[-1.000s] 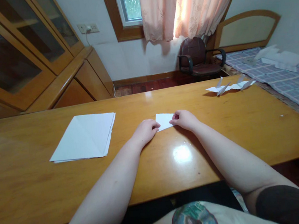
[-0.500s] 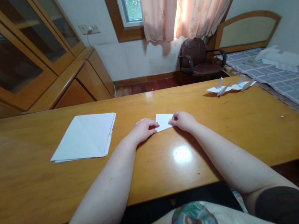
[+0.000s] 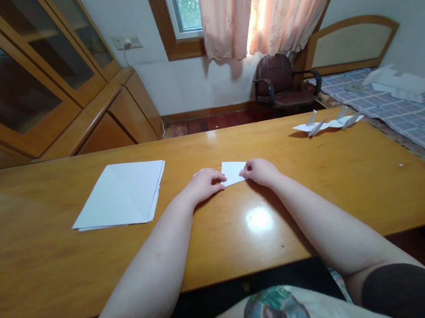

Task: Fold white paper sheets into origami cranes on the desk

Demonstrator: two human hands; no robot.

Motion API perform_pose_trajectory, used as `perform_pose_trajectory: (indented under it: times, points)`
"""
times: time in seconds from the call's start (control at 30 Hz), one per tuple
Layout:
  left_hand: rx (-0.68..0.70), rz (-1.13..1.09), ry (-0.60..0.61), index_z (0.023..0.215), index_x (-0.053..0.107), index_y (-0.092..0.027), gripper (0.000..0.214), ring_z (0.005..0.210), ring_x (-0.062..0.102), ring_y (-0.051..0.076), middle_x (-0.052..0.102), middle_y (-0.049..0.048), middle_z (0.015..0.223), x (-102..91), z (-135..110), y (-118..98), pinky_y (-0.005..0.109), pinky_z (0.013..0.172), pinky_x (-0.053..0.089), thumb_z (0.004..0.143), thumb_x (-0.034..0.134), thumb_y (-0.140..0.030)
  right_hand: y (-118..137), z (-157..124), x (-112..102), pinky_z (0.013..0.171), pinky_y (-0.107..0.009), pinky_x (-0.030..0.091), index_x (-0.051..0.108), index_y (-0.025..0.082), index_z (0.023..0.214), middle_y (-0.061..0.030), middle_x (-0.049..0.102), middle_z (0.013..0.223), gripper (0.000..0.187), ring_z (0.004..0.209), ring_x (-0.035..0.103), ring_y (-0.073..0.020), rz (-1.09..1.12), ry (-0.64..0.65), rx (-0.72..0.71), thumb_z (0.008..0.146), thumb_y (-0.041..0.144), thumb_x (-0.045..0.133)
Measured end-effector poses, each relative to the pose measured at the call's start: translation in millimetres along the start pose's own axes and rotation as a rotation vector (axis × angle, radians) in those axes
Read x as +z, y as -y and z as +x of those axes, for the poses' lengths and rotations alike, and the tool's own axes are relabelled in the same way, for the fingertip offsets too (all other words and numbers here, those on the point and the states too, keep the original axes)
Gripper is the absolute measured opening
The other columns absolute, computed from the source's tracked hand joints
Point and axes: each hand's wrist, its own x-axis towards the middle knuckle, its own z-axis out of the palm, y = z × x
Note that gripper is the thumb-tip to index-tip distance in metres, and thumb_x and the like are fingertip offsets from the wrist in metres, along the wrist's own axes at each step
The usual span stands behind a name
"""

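Observation:
A small folded piece of white paper (image 3: 233, 170) lies on the wooden table between my hands. My left hand (image 3: 206, 184) grips its left edge, thumb and fingers closed on it. At its right edge, my right hand (image 3: 260, 170) pinches the paper between thumb and fingers. The fingers cover both side edges, so the folds there are hidden. A stack of larger white paper sheets (image 3: 123, 194) rests to the left of my left hand. Two folded paper cranes (image 3: 312, 126) stand at the table's far right.
The wooden table (image 3: 224, 251) spans the view. Behind it are a brown armchair (image 3: 280, 85) and a bed (image 3: 376, 93) with white items on it. A glass-door cabinet (image 3: 69, 110) stands at the left. Tiny white scraps (image 3: 401, 165) lie on the table's right side.

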Motion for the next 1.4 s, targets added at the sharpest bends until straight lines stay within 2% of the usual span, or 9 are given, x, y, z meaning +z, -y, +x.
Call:
perform_pose_trajectory:
  times: [0.23, 0.33, 0.5, 0.73, 1.1, 1.27, 1.4]
  points:
    - [-0.022, -0.004, -0.03, 0.097, 0.071, -0.026, 0.022, 0.1, 0.06, 0.02, 0.07, 0.0008, 0.103, -0.2, -0.2, -2.9, 0.035, 0.092, 0.041, 0.077, 0.061, -0.023, -0.1, 0.1, -0.7, 0.056, -0.024, 0.032, 0.068, 0.022, 0.079, -0.0019, 0.069, 0.079, 0.025, 0.069, 0.058, -0.0147, 0.021, 0.011, 0.013, 0.076, 0.047, 0.063]
    - [-0.035, 0.005, -0.034, 0.095, 0.07, -0.025, 0.019, 0.1, 0.059, 0.02, 0.07, 0.001, 0.102, -1.4, -1.2, -8.1, 0.035, 0.092, 0.041, 0.079, 0.06, -0.028, 0.2, -0.2, -1.4, 0.056, -0.024, 0.032, 0.068, 0.022, 0.079, -0.0022, 0.069, 0.078, 0.026, 0.067, 0.058, -0.0145, 0.017, 0.014, 0.009, 0.077, 0.048, 0.062]
    - [-0.099, 0.037, -0.039, 0.095, 0.069, -0.027, 0.022, 0.102, 0.057, 0.022, 0.069, 0.0006, 0.103, 0.8, -1.0, -13.3, 0.038, 0.094, 0.039, 0.074, 0.068, -0.033, 0.5, -0.5, -1.2, 0.057, -0.024, 0.032, 0.067, 0.022, 0.077, -0.0023, 0.069, 0.077, 0.026, 0.067, 0.057, -0.0144, 0.022, 0.016, 0.007, 0.077, 0.047, 0.062]
    - [-0.121, 0.033, -0.041, 0.105, 0.066, -0.031, 0.028, 0.11, 0.053, 0.023, 0.065, -0.0007, 0.114, 4.8, -0.8, -12.6, 0.04, 0.099, 0.036, 0.077, 0.064, -0.031, 0.1, -0.1, -0.8, 0.057, -0.024, 0.033, 0.068, 0.021, 0.077, -0.0018, 0.068, 0.076, 0.026, 0.067, 0.057, -0.0138, 0.03, 0.019, 0.01, 0.077, 0.047, 0.064]
    - [-0.137, 0.09, -0.082, 0.104, 0.066, -0.032, 0.024, 0.112, 0.049, 0.025, 0.062, -0.0001, 0.116, 11.5, 0.2, -15.7, 0.042, 0.099, 0.034, 0.082, 0.059, -0.034, -1.2, 1.4, 1.3, 0.055, -0.024, 0.031, 0.066, 0.022, 0.075, 0.0001, 0.067, 0.073, 0.023, 0.063, 0.055, -0.0128, 0.036, 0.01, -0.004, 0.076, 0.045, 0.064]
    - [-0.148, 0.065, -0.051, 0.109, 0.064, -0.032, 0.031, 0.111, 0.05, 0.025, 0.062, 0.0, 0.116, 10.8, 3.4, -11.5, 0.042, 0.099, 0.035, 0.078, 0.063, -0.031, -2.1, 1.9, 1.8, 0.056, -0.024, 0.032, 0.067, 0.022, 0.076, -0.0006, 0.068, 0.076, 0.024, 0.066, 0.056, -0.0132, 0.05, 0.012, 0.002, 0.076, 0.046, 0.064]
    - [-0.13, 0.05, -0.007, 0.118, 0.06, -0.033, 0.042, 0.118, 0.048, 0.025, 0.058, 0.0009, 0.126, 7.1, 3.4, -7.1, 0.042, 0.103, 0.034, 0.077, 0.062, -0.025, -2.9, 3.0, 2.6, 0.056, -0.024, 0.032, 0.066, 0.022, 0.076, -0.0005, 0.068, 0.076, 0.025, 0.066, 0.057, -0.0135, 0.051, 0.014, 0.006, 0.075, 0.047, 0.065]
